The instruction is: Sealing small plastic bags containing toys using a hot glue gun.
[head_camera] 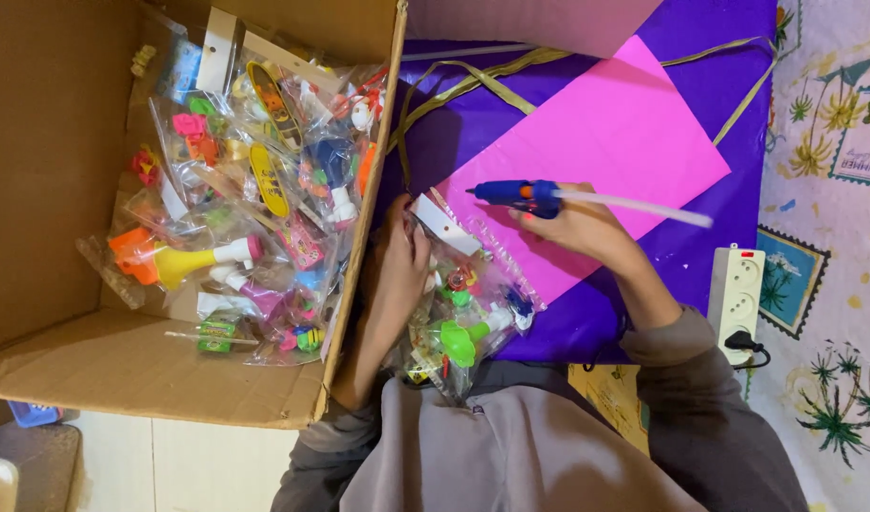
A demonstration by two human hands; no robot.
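— Both hands are in view from the head camera. My right hand [577,228] is wrapped around a blue hot glue gun with an orange trigger [520,194], and a clear glue stick pokes out of its back end toward the right. The nozzle points left, toward the packet.

— And the left?

— My left hand [402,261] is pinching a clear plastic packet of small coloured toys [468,313] near its white card header [444,223], fingers curled on the packet's left edge. The packet lies in front of me, partly over a bright pink sheet of paper [605,142], with a green plastic toy showing through the wrap at its lower end.

— What's under it all?

— A purple sheet covering the counter [710,85], with thin olive-gold ribbon [482,81] trailing across it. Just left of my left hand stands an open brown cardboard box [55,152], full of similar clear toy packets [255,209]; an orange and yellow toy lies among them. Well to the right, a white power strip [735,289] sits at the purple sheet's edge with a black plug in it, on a patterned cloth printed with palm trees [833,379].

— Does the nozzle touch the card?

— I cannot tell; it is just beside it.
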